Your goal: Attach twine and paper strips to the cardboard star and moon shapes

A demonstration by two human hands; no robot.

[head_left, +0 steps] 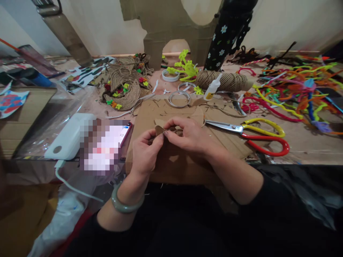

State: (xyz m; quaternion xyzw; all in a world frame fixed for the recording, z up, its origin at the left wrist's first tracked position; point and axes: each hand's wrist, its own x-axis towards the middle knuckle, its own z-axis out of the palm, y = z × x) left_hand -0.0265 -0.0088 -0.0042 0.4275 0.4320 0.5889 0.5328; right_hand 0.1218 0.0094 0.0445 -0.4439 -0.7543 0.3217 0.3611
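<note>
My left hand (147, 150) and my right hand (189, 135) meet over the cardboard box (152, 169) at the table's front edge. Thumbs and fingers of both hands pinch a small cut piece of cardboard (159, 125), whose upper tip shows between them; its lower part is hidden by my fingers. Scissors (230, 126) with one yellow and one red handle lie right of my right hand. Beyond my hands, a white wire ring (179, 99) rests on the cardboard, and a small glue bottle (213, 87) leans by a roll of twine (227, 80).
Left of my hands lie a lit phone (108, 144) and a white power bank (70, 137) with a cable. Coiled twine pieces with small flowers (124, 89) are at the back left. Colourful pipe cleaners (297, 92) spread across the right. A dark floral bottle (221, 43) stands behind.
</note>
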